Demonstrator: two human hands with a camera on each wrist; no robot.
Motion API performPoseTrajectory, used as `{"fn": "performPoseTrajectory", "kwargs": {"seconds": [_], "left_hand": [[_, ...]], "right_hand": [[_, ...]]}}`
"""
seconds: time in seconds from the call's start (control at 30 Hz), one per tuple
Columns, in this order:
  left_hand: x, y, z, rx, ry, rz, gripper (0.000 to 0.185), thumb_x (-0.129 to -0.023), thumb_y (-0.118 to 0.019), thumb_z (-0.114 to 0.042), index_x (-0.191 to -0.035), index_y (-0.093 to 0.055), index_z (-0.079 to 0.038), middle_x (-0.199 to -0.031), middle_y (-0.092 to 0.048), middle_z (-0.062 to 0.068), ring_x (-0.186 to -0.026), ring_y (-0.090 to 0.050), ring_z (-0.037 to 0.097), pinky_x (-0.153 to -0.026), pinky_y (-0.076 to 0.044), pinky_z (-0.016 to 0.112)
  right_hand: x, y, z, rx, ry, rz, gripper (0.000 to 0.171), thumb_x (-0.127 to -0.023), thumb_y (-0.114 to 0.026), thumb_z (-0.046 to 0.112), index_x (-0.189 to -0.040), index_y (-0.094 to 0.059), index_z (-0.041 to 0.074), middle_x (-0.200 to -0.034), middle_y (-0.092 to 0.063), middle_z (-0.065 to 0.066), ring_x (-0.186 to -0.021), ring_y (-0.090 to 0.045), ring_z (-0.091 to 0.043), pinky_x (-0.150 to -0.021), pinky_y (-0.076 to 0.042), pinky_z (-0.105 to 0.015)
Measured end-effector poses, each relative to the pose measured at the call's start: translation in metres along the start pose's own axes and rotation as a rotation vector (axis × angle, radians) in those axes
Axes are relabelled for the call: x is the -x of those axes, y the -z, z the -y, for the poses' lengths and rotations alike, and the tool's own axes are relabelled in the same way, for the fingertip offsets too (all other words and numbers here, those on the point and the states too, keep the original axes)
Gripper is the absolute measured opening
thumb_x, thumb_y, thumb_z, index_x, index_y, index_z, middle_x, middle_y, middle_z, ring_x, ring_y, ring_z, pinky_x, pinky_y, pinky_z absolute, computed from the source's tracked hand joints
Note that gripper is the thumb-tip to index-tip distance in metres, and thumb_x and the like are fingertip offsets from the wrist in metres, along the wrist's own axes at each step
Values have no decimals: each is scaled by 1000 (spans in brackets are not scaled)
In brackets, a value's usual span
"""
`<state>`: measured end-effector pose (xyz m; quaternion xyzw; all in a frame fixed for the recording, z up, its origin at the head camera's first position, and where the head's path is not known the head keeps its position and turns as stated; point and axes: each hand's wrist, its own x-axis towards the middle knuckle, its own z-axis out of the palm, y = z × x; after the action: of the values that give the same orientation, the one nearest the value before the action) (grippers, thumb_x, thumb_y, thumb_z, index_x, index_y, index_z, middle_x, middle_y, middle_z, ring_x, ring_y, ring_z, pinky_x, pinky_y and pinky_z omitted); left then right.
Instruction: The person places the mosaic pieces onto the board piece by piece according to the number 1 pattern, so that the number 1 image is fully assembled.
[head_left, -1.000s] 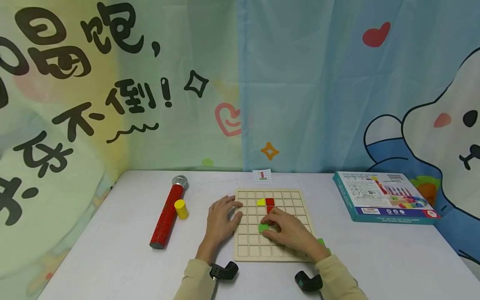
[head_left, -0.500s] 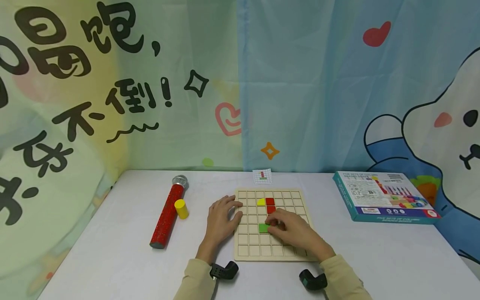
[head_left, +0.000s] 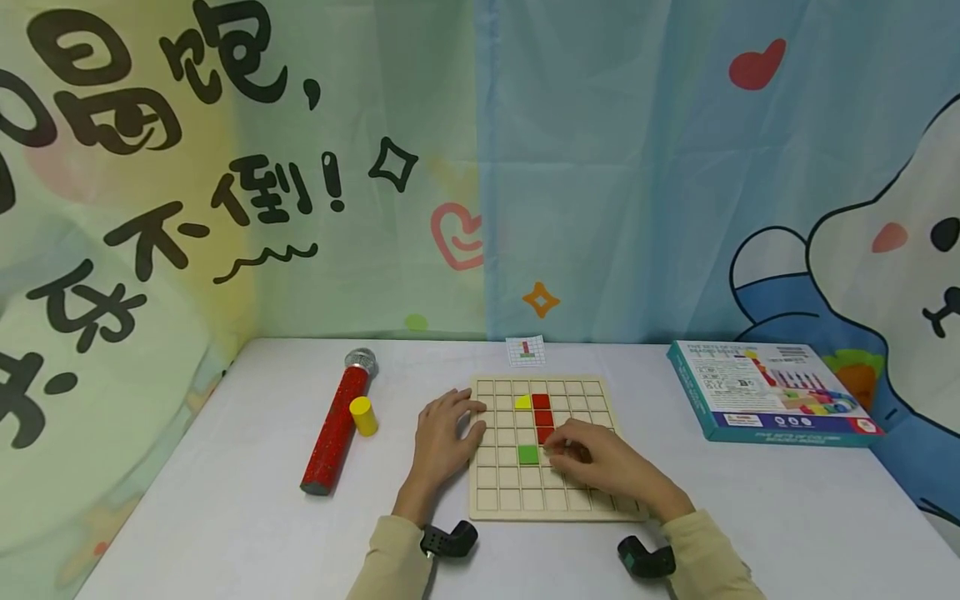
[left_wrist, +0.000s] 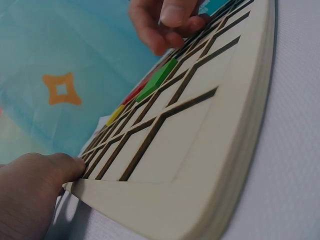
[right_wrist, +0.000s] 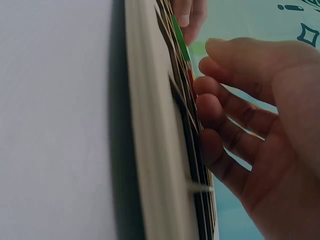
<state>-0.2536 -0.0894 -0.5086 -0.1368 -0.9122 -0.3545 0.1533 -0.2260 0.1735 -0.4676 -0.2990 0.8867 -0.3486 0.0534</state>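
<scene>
A wooden grid board (head_left: pixel 495 490) lies on the white table. In its cells are a green square tile (head_left: pixel 528 454), a column of red tiles (head_left: pixel 542 402) and a yellow tile (head_left: pixel 522 402) beside the top red one. My left hand (head_left: pixel 442 435) rests along the board's left edge with relaxed fingers, and its thumb (left_wrist: pixel 67 167) touches the rim. Over the board, just right of the green tile, hovers my right hand (head_left: pixel 597 458). Its fingers (right_wrist: pixel 212 107) are loosely bent, with nothing between them and the thumb.
Behind the board lies a small card (head_left: pixel 525 351) with a coloured grid pattern. A red microphone (head_left: pixel 336 433) and a yellow cylinder (head_left: pixel 363 417) are on the left. At the back right is a teal game box (head_left: pixel 772 396). A printed curtain (head_left: pixel 585 183) hangs behind the table.
My right hand has let go of the green tile and drawn away to the right, uncovering the tile and more of the red column. My left hand has stayed in place.
</scene>
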Motion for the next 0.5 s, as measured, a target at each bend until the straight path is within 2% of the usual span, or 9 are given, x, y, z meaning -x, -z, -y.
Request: {"fn": "performPoseTrajectory", "kwargs": {"seconds": [0.3,0.5], "left_hand": [[-1,-2,2,-12,-15,-9,21,-86,-64,-24,-107,-69,-19,-131,-59,9,-129,-47,30,-107,-30,56],[0,-3,3,-10,-15,-12,21,-86,-64,-24,-107,-69,-20,-131,-59,9,-129,-48,29,-107,-31,55]], "right_hand": [[12,8,-8,7,7,-48,16,-92,-61,23,-105,-64,17,-93,-61,10,-76,-52,-2,-65,-48,-19],[20,14,-16,19,-25,-80,14,-92,-60,26,-104,-64,19,-93,-62,11,-77,-52,-2,-66,-48,-20]]}}
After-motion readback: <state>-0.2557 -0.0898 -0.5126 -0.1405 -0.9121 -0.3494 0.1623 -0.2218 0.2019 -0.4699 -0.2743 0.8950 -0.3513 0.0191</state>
